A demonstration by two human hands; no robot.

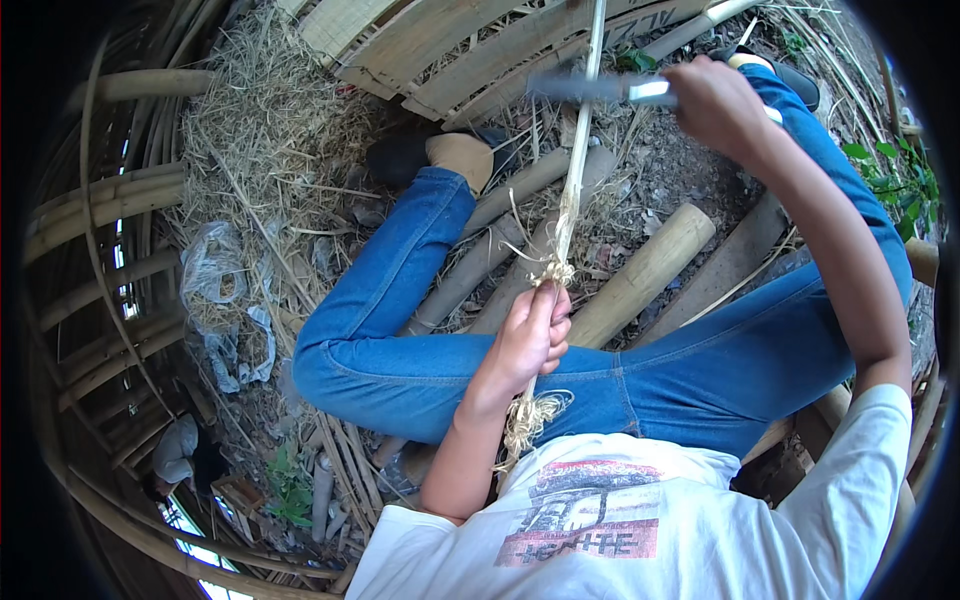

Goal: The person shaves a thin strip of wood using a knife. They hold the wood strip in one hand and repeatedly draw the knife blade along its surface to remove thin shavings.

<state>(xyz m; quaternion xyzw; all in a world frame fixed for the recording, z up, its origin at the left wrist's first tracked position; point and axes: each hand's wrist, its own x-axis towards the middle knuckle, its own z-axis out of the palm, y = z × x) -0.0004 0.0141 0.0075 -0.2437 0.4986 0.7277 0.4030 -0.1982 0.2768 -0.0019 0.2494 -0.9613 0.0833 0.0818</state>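
Observation:
My left hand [532,335] is closed around a long, pale wooden stick [582,150] that runs away from me past the top of the view. Curled shavings [556,272] bunch up on the stick just beyond my fist, and another tangle of shavings [532,418] hangs below it near my shirt. Farther off to the right, my right hand [722,105] is wrapped around the white handle of a knife [648,92]. Its grey blade, blurred, points left and crosses the stick; whether it touches the wood I cannot tell.
Slatted wooden boards [440,50] stand at the far side. Thick bamboo poles [640,275] lie under and between my legs. Dry straw [270,120] and a clear plastic bag [215,265] cover ground at left, beside a bamboo frame [110,205]. Another person [178,450] is at lower left.

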